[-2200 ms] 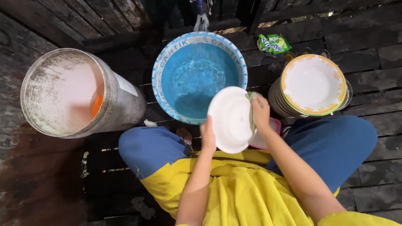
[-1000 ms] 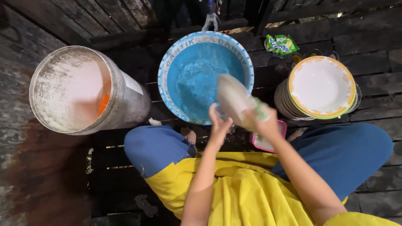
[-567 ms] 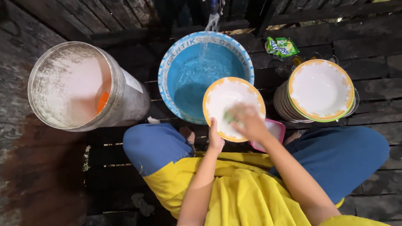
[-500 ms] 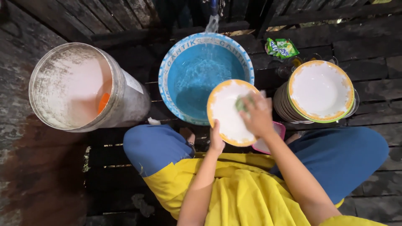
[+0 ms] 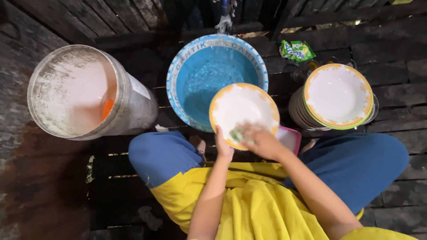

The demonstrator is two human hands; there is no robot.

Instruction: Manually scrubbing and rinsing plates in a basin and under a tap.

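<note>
A white plate with an orange rim (image 5: 242,111) is held face up over the near edge of the blue basin (image 5: 178,84). My left hand (image 5: 222,146) grips the plate's near rim from below. Over the plate's lower part, my right hand (image 5: 260,141) presses a small green sponge (image 5: 237,134) onto its face, blurred by motion. The basin holds water.
A stack of matching plates (image 5: 338,95) stands at the right. A large pale bucket (image 5: 84,91) of foamy water with an orange scoop inside stands at the left. A green packet (image 5: 296,50) lies behind the stack, a pink tray (image 5: 289,138) under my right wrist. Dark wooden planks form the floor.
The plate was turned from its white underside to its face. My right hand with the sponge moved from the plate's right part down to its lower part.
</note>
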